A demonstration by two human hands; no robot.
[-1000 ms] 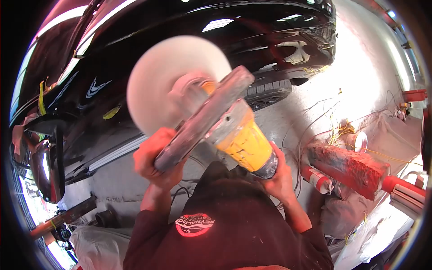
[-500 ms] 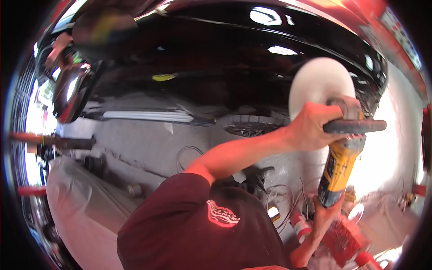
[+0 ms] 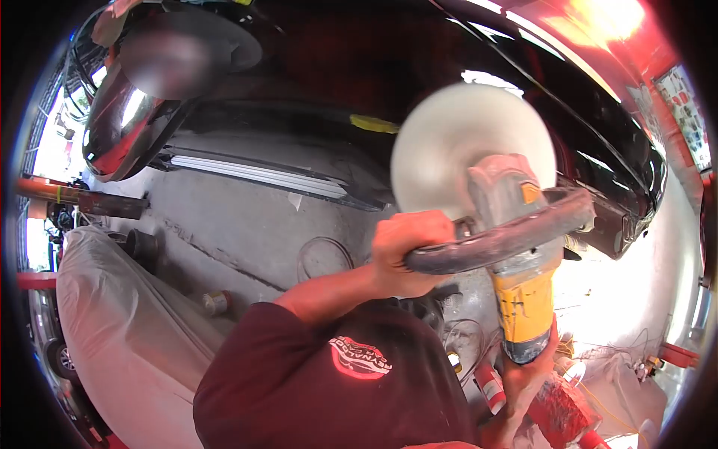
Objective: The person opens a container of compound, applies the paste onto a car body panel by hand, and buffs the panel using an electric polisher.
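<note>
A yellow and grey power polisher with a round white pad is in front of the glossy black car. The pad looks smeared by motion and overlaps the car's side; whether it touches the paint is hard to tell. My left hand is wrapped round the left end of the dark curved handle. Lower down, my right hand grips the dark rear end of the polisher body, partly hidden behind it. A strip of yellow tape sticks to the car left of the pad.
The car's side mirror juts out at the left, above a covered object. Cables and a small can lie on the grey floor. A red post and a red-and-white cylinder are at the lower right.
The polisher and both hands first moved right across the view, then slightly back left, with the pad now appearing larger than half a second ago. The view of the car has shifted. Both hands kept hold.
</note>
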